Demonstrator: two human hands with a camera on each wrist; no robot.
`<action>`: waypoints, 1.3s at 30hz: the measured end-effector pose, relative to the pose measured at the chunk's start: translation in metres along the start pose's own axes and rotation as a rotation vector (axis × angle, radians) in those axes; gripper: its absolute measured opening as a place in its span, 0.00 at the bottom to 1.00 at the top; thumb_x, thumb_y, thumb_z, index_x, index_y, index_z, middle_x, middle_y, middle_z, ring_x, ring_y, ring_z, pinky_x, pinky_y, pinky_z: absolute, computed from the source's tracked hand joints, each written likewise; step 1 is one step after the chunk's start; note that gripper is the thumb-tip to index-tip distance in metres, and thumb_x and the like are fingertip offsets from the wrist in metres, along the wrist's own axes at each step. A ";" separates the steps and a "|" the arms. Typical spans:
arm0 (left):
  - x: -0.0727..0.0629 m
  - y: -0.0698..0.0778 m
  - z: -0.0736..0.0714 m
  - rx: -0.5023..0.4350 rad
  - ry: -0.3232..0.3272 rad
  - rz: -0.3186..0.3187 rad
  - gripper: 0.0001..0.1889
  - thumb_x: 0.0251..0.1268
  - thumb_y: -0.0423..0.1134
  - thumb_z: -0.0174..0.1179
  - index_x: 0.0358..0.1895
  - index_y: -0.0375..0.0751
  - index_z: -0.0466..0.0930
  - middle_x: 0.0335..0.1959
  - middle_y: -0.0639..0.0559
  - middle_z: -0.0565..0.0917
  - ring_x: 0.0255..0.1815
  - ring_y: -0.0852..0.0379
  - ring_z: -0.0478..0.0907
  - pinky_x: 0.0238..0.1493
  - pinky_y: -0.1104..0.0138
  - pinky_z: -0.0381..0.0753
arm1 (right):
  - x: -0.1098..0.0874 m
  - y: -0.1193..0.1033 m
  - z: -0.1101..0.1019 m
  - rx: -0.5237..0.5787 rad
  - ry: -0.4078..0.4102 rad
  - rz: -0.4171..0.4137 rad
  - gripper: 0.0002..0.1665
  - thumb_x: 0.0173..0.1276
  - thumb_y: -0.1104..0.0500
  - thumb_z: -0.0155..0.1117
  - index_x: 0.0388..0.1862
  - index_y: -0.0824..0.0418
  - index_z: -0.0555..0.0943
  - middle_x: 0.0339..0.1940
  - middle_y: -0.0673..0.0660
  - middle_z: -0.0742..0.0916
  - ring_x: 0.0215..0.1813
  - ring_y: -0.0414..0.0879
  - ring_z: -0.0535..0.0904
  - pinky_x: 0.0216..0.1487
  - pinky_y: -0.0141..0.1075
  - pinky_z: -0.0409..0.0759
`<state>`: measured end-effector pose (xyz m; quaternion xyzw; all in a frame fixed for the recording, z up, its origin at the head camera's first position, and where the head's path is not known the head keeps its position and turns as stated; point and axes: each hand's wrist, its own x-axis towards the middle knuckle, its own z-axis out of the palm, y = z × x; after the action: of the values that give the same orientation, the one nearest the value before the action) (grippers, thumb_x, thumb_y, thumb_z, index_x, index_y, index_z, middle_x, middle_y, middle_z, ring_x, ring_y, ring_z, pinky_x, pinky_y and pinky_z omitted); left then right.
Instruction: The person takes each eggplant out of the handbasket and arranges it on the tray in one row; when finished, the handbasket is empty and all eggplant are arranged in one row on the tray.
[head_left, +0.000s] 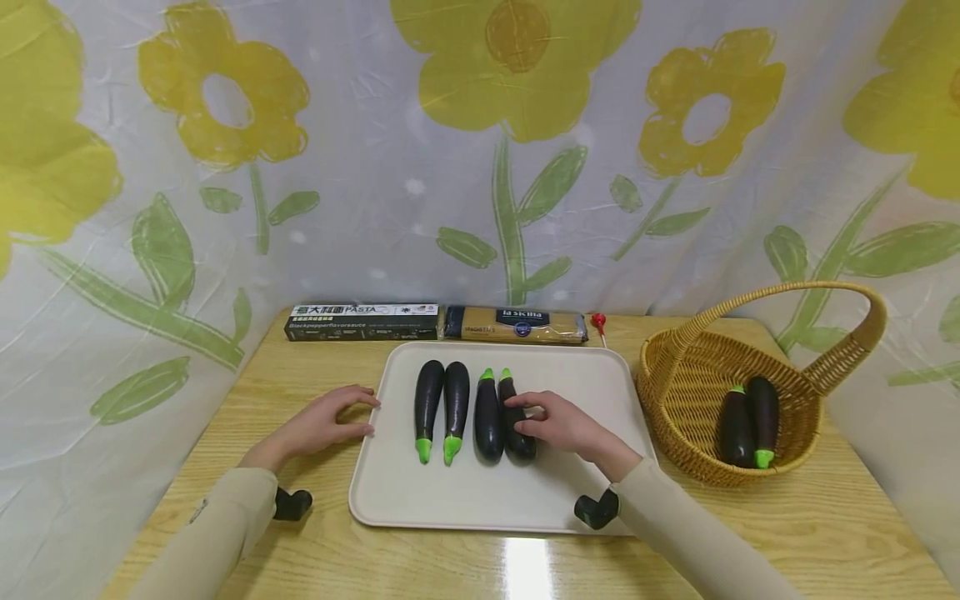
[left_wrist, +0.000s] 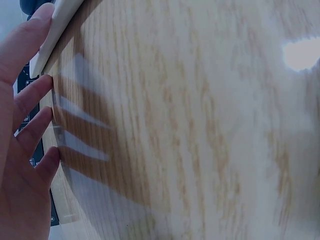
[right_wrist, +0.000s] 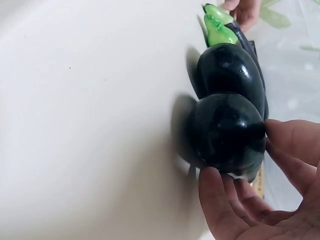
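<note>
Eggplant [head_left: 512,416] lies gripped by right hand [head_left: 561,422] between neighbouring eggplant [head_left: 488,421] and basket [head_left: 675,435], left hand [head_left: 324,422] relaxed.

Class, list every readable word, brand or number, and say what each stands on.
"PASTA", on the black-and-white box.
"Blackpepperflavorsauce", on the same box.
"la sic...", ending unclear, on the yellow packet.
Too small or blurred: remaining print on both, including the box's Chinese characters.
</note>
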<state>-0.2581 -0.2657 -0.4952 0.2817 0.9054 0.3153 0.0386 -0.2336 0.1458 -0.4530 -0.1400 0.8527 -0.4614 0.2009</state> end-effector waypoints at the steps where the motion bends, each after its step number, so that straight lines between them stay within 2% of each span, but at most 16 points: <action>1: 0.000 0.000 0.000 0.000 -0.001 0.000 0.20 0.63 0.46 0.67 0.55 0.44 0.80 0.64 0.36 0.74 0.68 0.32 0.64 0.69 0.39 0.58 | 0.000 0.000 0.000 0.006 -0.001 0.001 0.22 0.69 0.63 0.63 0.62 0.58 0.78 0.64 0.66 0.76 0.46 0.47 0.81 0.45 0.39 0.81; 14: 0.000 -0.002 0.001 -0.013 -0.017 -0.022 0.21 0.62 0.47 0.67 0.56 0.44 0.79 0.65 0.36 0.73 0.70 0.33 0.62 0.71 0.41 0.56 | -0.001 -0.001 0.002 0.030 0.000 0.011 0.22 0.69 0.63 0.62 0.62 0.57 0.78 0.65 0.66 0.76 0.50 0.49 0.81 0.47 0.40 0.82; 23: 0.000 0.000 0.000 -0.034 -0.028 -0.043 0.21 0.63 0.47 0.67 0.56 0.44 0.79 0.66 0.36 0.72 0.71 0.32 0.59 0.71 0.40 0.55 | -0.005 0.001 -0.001 0.036 0.016 0.026 0.21 0.69 0.62 0.63 0.61 0.56 0.79 0.68 0.65 0.73 0.59 0.55 0.79 0.52 0.44 0.82; 27: 0.000 0.000 -0.001 -0.031 -0.025 -0.036 0.21 0.62 0.47 0.67 0.56 0.44 0.79 0.66 0.36 0.72 0.71 0.32 0.60 0.71 0.40 0.55 | -0.007 0.001 -0.005 0.047 0.024 0.028 0.22 0.69 0.61 0.63 0.62 0.56 0.79 0.69 0.65 0.72 0.59 0.54 0.79 0.52 0.45 0.82; 33: 0.000 -0.001 0.000 -0.021 -0.030 -0.037 0.21 0.63 0.48 0.66 0.56 0.45 0.79 0.66 0.37 0.72 0.71 0.32 0.60 0.71 0.40 0.56 | -0.017 -0.002 -0.011 0.083 0.023 -0.004 0.23 0.70 0.61 0.62 0.64 0.59 0.77 0.67 0.64 0.74 0.53 0.50 0.81 0.49 0.45 0.83; 39: 0.001 -0.001 0.000 -0.015 -0.035 -0.030 0.21 0.64 0.49 0.66 0.57 0.45 0.79 0.65 0.37 0.73 0.70 0.33 0.62 0.70 0.40 0.57 | -0.036 -0.001 -0.020 0.137 0.050 -0.062 0.23 0.71 0.61 0.61 0.64 0.60 0.76 0.68 0.62 0.72 0.61 0.56 0.77 0.52 0.43 0.83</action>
<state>-0.2594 -0.2663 -0.4957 0.2733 0.9063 0.3166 0.0613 -0.2115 0.1750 -0.4344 -0.1406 0.8193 -0.5278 0.1744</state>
